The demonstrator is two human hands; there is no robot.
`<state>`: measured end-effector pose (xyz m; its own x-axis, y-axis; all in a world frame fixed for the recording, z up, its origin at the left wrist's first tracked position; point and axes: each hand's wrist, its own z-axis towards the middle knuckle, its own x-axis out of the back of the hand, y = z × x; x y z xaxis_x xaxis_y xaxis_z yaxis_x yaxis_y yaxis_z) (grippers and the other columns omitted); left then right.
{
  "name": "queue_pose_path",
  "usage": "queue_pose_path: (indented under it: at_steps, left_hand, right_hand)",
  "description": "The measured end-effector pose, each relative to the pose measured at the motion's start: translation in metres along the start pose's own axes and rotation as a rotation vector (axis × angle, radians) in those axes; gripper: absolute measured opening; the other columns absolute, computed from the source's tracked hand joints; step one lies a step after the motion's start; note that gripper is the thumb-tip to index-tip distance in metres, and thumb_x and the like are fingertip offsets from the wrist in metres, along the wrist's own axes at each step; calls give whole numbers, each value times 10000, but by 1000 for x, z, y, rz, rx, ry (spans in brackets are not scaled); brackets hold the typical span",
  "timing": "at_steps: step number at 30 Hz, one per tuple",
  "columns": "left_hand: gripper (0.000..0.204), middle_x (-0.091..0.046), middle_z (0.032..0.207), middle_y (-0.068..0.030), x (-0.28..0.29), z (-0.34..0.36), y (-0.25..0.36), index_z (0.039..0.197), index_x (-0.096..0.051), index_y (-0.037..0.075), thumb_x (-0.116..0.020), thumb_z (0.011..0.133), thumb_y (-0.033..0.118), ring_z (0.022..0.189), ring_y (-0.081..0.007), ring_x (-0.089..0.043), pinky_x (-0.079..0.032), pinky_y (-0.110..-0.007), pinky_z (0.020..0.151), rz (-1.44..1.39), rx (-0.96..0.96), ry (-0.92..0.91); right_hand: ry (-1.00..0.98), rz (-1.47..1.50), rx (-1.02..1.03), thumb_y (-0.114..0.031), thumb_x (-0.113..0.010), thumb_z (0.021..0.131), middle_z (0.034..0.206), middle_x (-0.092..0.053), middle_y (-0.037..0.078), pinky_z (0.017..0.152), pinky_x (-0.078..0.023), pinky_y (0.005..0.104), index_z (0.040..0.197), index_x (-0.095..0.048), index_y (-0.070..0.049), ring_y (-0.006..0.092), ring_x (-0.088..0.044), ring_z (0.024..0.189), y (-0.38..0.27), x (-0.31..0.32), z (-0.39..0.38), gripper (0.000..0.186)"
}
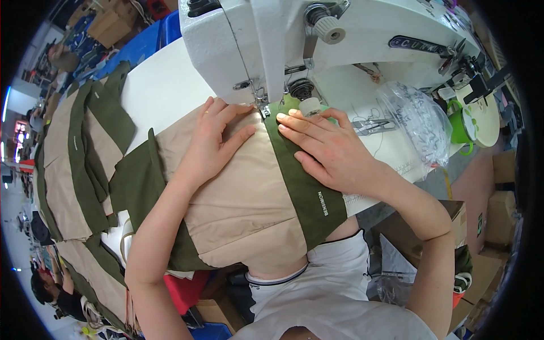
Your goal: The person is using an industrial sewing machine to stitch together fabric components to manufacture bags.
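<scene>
A beige and dark green fabric panel [243, 195] lies under the presser foot [265, 111] of a white sewing machine [249, 51], its near edge hanging over my lap. My left hand [212, 139] rests on the beige part, left of the foot, with fingers stretched toward it and thumb apart. On the green band to the right of the foot, my right hand [328, 150] lies flat, fingers extended. The seam between beige and green runs from the foot toward me. Neither hand grips anything that I can see.
More beige and green fabric pieces [73, 164] are heaped on the left. Thread snips [373, 126], a clear plastic bag [416, 122] and a green cup [460, 124] sit on the right. Cardboard boxes [501, 215] stand on the floor, and a person [59, 292] is at far left.
</scene>
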<state>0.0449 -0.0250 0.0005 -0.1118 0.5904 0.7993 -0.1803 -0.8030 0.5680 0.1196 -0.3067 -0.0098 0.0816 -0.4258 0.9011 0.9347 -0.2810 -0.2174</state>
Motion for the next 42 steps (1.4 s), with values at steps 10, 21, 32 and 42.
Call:
queue_pose_path:
  at_steps: [10, 21, 32, 42]
  left_hand:
    - [524, -452, 1695, -144, 7, -92, 13, 1522, -647, 157, -744, 1027, 296, 1586, -365, -414, -179, -680, 1300, 323, 142, 58]
    - [476, -481, 1675, -148, 2, -86, 9, 1480, -688, 156, -742, 1028, 295, 1585, -358, -419, -198, -672, 1299, 314, 148, 101]
    - [477, -470, 1699, -125, 3, -77, 4, 1515, -665, 156, -705, 1046, 233, 1605, -337, -397, -173, -645, 1314, 324, 177, 107]
    - [473, -483, 1686, -127, 4, -71, -4, 1514, -668, 170, -710, 1049, 249, 1599, -346, -403, -181, -648, 1311, 333, 163, 120]
  right_hand:
    - [-148, 81, 4, -229, -717, 991, 1649, -541, 105, 1134, -404, 444, 1521, -596, -18, 236, -503, 1526, -48, 28, -52, 583]
    - [-92, 80, -5, -187, -705, 972, 1619, -569, 114, 1124, -410, 448, 1489, -620, -8, 235, -535, 1502, -46, 24, -50, 554]
    - [-83, 64, -16, -171, -672, 979, 1621, -565, 121, 1139, -408, 444, 1497, -611, -6, 238, -527, 1509, -38, 19, -42, 546]
    - [-83, 72, -32, -179, -656, 993, 1627, -560, 106, 1160, -396, 448, 1510, -604, -23, 232, -521, 1510, -33, 15, -37, 542]
